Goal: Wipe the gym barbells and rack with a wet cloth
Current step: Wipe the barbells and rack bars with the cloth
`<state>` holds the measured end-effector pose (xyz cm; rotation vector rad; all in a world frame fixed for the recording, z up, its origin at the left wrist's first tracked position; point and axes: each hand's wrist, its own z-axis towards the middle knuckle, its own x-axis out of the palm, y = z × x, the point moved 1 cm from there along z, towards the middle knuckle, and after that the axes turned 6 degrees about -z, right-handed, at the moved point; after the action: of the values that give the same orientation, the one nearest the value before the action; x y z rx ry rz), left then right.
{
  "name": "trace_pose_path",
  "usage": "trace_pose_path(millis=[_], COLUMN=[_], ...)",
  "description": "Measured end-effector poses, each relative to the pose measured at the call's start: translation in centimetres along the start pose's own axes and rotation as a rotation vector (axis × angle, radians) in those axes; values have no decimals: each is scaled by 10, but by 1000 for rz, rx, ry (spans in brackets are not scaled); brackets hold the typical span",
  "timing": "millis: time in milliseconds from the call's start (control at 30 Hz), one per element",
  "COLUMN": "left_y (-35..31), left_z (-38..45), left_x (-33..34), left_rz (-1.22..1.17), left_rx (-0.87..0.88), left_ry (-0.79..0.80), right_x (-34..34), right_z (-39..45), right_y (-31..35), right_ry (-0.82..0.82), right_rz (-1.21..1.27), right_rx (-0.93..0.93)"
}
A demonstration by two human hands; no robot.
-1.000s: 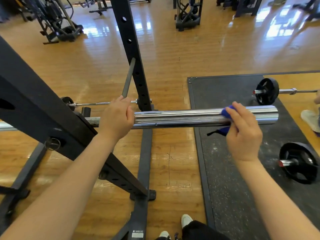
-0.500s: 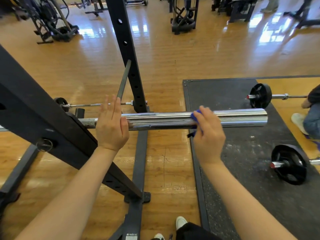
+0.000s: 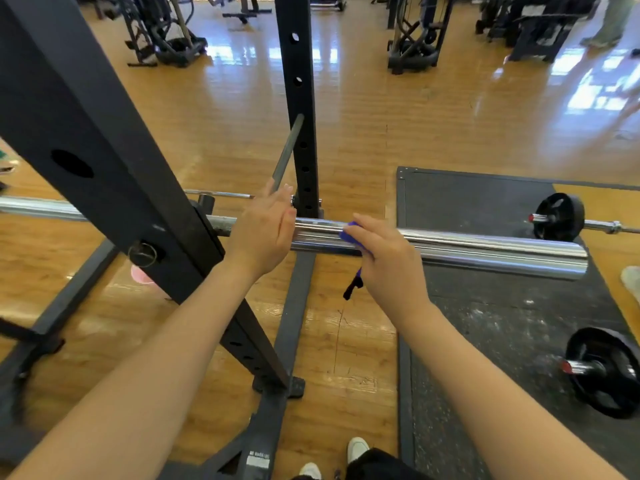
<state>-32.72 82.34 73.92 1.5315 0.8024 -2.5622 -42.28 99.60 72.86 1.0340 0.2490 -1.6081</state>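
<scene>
A chrome barbell sleeve (image 3: 485, 249) lies across the black rack (image 3: 104, 161) and juts out to the right. My right hand (image 3: 388, 258) grips a blue cloth (image 3: 348, 233) against the sleeve, near its inner end. A dark tag of the cloth hangs below the bar. My left hand (image 3: 261, 233) rests on the bar just right of the rack's slanted beam, its fingers fairly straight over the top. The two hands are close together.
The rack's upright post (image 3: 299, 98) stands behind the bar. Its base rail (image 3: 294, 323) runs toward my white shoes (image 3: 356, 448). Right of it lies a black rubber mat (image 3: 485, 323) with two plate-loaded barbells (image 3: 559, 216) (image 3: 602, 370). Gym machines stand far back.
My right hand slid the cloth leftward along the sleeve, from near its outer end to close by my left hand. My left hand loosened from a grip to straighter fingers.
</scene>
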Motion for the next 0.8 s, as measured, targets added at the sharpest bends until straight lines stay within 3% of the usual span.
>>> trace_pose_path(millis=[67,233,367,533,667,800], left_y=[-1,1,2,2,0,-1], left_z=[1,3,1,1,1,-1], left_x=[1,2,3,3,2,1], left_rz=[5,6,-15,-19,14,19], left_rx=[-10,-23,-13,-3,22,15], left_ry=[-1,-17,-36,-54,-69,-82], right_x=[6,30,27,26,48,53], right_z=[19,30,0,23,31,15], right_y=[9,46,30,19,48,46], right_ry=[-42,0,39,-34,-87,-96], right_rz=[37,5,-79,-33,-77,-83], right_rx=[71,-144,-209,43,-150,-188])
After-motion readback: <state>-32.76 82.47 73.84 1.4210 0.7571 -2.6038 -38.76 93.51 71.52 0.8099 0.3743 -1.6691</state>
